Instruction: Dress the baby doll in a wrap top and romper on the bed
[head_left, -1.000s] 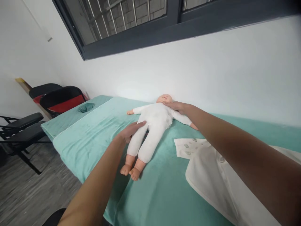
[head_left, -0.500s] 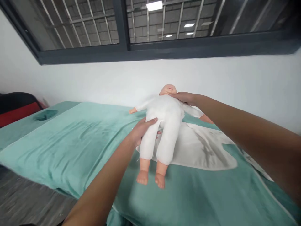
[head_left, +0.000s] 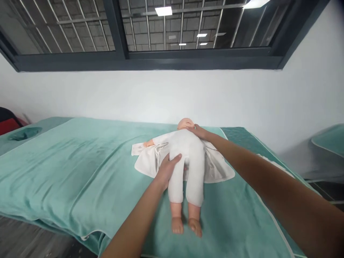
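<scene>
A baby doll [head_left: 186,148] with a white cloth body lies on its back, its head toward the wall and its bare feet toward me. Beneath it a white garment [head_left: 219,168] is spread, showing on both sides of the body. My left hand [head_left: 168,170] grips the doll's thigh on the left, thumb on top and the other fingers hidden underneath. At the neck and shoulder, my right hand [head_left: 199,132] holds the doll beside its head; most of those fingers are hidden behind it.
A green sheet [head_left: 67,172] with wrinkles covers the bed. Behind it rise a white wall [head_left: 134,96] and a barred window [head_left: 166,32]. A red and black object [head_left: 9,123] stands at far left. Another green surface [head_left: 330,139] shows at right.
The doll has come down onto the white garment, which now shows on both sides of it. Both hands have stayed on the doll. The view has shifted to the right.
</scene>
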`<state>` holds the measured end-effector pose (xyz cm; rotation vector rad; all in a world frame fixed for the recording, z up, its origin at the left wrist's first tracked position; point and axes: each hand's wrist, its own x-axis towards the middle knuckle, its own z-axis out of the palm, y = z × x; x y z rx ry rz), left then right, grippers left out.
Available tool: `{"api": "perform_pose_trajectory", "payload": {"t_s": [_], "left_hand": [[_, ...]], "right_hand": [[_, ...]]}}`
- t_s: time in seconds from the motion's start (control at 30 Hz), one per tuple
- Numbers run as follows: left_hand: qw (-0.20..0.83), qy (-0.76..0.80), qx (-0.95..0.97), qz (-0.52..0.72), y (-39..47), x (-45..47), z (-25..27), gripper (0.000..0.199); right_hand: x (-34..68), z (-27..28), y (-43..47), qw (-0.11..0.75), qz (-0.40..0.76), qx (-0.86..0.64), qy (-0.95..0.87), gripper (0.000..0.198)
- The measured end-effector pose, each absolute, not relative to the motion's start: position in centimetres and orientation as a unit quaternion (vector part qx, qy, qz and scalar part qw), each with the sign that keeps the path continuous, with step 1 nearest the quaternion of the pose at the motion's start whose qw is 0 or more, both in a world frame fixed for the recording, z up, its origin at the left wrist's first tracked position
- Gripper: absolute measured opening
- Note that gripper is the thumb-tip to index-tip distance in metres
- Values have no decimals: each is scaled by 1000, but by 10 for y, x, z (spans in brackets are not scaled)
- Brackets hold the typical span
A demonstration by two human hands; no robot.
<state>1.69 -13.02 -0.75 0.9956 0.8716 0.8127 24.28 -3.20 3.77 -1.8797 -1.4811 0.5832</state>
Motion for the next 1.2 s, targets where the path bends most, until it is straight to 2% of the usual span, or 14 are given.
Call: {"api": "perform_pose_trajectory", "payload": {"t_s": [0.1, 0.2, 0.3, 0.4, 0.47, 0.63, 0.73, 0.87, 0.93, 1.03, 1.1, 1.2], "left_hand": [[672, 403, 471, 406, -130, 21, -12, 55], [584, 448, 515, 439, -125, 25, -18, 46], [466, 498, 574, 453, -116, 26, -27, 43], [367, 527, 619, 453, -103, 25, -37, 42], [311, 541, 652, 430, -92, 23, -41, 40], [146, 548, 775, 280, -64, 10, -45, 35], [83, 524, 812, 242, -51, -1, -47, 31], [10, 552, 788, 273, -35, -20, -48, 26], [36, 584, 750, 309, -27, -29, -50, 24], [171, 594, 685, 386, -15, -40, -54, 16], [234, 579, 653, 429, -10, -46, -56, 15], [266, 562, 625, 471, -7, -52, -59, 18]], "right_hand": [[249, 35, -20, 281, 223, -729, -583, 81], [254, 45, -13, 230, 198, -743, -597, 75], [237, 58, -13, 192, 75, -730, -651, 59], [193, 60, -13, 153, -33, -641, -752, 48], [157, 53, -8, 76, -18, -585, -807, 48], [96, 24, 15, -6, 12, -555, -832, 35], [93, 19, 23, -15, 17, -555, -832, 33], [114, 27, 19, 27, 9, -561, -827, 38], [126, 31, 11, 67, 32, -548, -833, 41], [134, 34, -2, 101, 60, -504, -855, 47], [134, 34, -10, 80, 44, -481, -872, 53], [130, 32, -17, 45, 7, -479, -877, 58]]}}
